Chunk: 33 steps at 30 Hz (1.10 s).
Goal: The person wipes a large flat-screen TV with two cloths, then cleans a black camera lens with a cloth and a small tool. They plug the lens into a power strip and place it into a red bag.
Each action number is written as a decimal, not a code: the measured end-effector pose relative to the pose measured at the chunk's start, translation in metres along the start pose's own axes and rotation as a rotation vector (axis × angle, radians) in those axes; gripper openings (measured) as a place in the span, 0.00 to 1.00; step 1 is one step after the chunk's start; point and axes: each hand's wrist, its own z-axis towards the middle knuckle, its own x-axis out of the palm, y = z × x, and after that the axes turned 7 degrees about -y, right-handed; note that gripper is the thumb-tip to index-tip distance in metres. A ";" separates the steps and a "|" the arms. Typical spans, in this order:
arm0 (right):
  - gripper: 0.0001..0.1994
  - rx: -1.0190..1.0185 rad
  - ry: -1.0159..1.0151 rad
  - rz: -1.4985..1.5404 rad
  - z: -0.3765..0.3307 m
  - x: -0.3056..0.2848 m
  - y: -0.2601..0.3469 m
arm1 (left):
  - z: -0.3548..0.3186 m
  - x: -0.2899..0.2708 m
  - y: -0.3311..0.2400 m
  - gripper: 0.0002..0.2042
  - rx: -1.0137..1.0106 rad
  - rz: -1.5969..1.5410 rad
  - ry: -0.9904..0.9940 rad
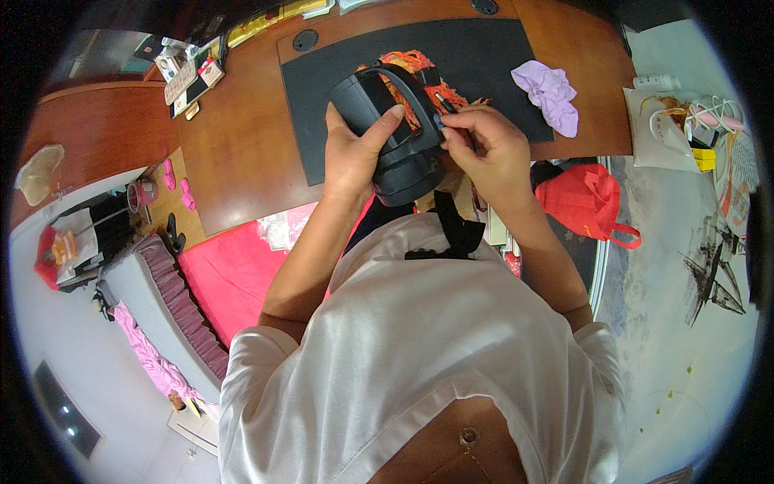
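A bulky black device (pixel 407 171) with an arched handle and a round end is held tilted above the near edge of the desk. My left hand (pixel 355 153) grips its left side, thumb across the top near the handle. At its right side, my right hand (pixel 488 141) is closed in a pinch by the handle's lower end. A small dark piece with a blue spot shows at those fingertips; its kind cannot be made out. Behind the device lies an orange and yellow fringed cloth (pixel 413 60), partly covered by it.
The wooden desk (pixel 242 145) carries a black desk mat (pixel 492 48). A crumpled lilac cloth (pixel 548 93) lies to the right, small boxes (pixel 193 85) at the far left. A red bag (pixel 584 202) is below the desk's right edge. A white bag (pixel 657 137) stands beyond it.
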 end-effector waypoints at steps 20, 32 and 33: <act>0.12 0.750 -0.178 0.761 0.002 -0.008 -0.048 | 0.017 -0.022 0.002 0.19 -0.222 -0.233 0.288; 0.12 0.832 -0.088 1.021 -0.004 -0.011 -0.070 | -0.003 -0.008 0.001 0.23 -0.291 -0.360 0.434; 0.13 0.866 -0.076 1.000 -0.003 -0.009 -0.065 | -0.001 -0.009 0.003 0.23 -0.303 -0.364 0.470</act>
